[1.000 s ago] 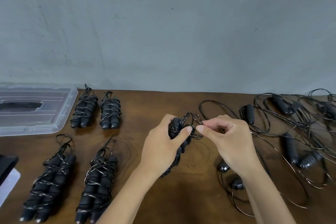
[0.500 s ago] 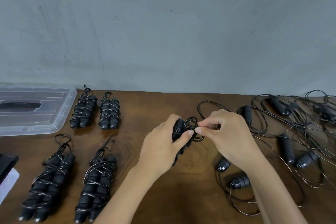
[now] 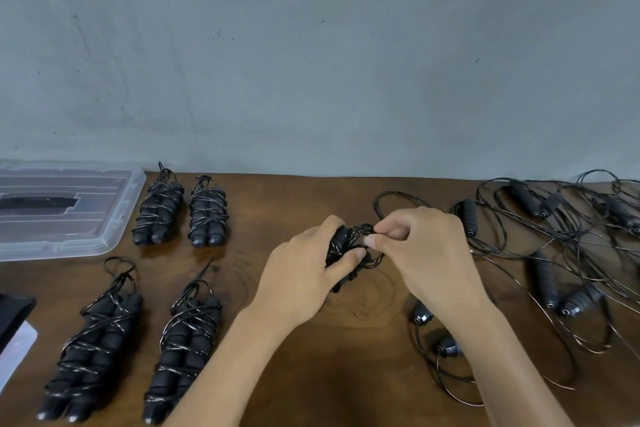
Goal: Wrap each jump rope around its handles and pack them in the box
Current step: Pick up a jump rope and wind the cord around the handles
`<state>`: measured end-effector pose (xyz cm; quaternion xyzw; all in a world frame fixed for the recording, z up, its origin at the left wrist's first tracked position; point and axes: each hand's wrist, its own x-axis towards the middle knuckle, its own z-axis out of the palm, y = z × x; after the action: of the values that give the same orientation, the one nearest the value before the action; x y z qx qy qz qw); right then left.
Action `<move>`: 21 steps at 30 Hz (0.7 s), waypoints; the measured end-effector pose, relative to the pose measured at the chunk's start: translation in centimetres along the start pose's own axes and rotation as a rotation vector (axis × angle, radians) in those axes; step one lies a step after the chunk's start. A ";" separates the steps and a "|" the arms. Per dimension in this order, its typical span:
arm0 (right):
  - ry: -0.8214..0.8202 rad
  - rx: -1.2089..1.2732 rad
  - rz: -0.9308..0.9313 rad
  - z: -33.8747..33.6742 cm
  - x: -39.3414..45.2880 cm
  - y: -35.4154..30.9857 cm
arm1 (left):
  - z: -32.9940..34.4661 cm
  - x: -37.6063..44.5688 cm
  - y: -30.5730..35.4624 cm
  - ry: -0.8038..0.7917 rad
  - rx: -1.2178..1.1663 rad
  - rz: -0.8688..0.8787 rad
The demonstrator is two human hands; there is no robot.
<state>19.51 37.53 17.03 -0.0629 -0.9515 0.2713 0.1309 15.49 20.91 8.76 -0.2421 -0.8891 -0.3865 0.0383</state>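
Brown table (image 3: 311, 374), clear box (image 3: 69, 215) far left, four wrapped ropes (image 3: 157, 211) beside it. Centre: left hand (image 3: 304, 274) grips the bundle (image 3: 341, 246); right hand (image 3: 426, 253) fingers pinch its cord. Loose ropes (image 3: 554, 253) right.

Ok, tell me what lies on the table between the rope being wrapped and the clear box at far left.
The rope bundle, held in the left hand, is separated from the clear box by two wrapped ropes at the table's back, beside the box. They lie flat, so lifting the bundle over them should clear them.
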 end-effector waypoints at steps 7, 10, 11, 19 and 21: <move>-0.145 0.055 -0.109 0.5 -0.2 0.4 | 0.0 -0.3 -1.5 -0.072 -0.090 0.009; -0.082 0.178 -0.140 0.9 -0.4 0.6 | 0.0 -0.4 -1.9 -0.076 -0.186 -0.005; -0.048 0.199 -0.145 1.2 -0.5 0.7 | -0.3 -0.4 -1.9 -0.079 -0.177 -0.001; -0.226 -0.084 -0.165 1.2 0.2 0.6 | -0.6 -0.6 -0.6 -0.149 -0.002 0.053; -0.304 -0.149 -0.159 0.9 0.2 0.7 | -0.6 -0.6 -0.9 -0.169 0.016 0.049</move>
<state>19.06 37.69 15.95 0.0447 -0.9797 0.1952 0.0014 15.54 19.77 8.45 -0.2954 -0.8860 -0.3566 -0.0255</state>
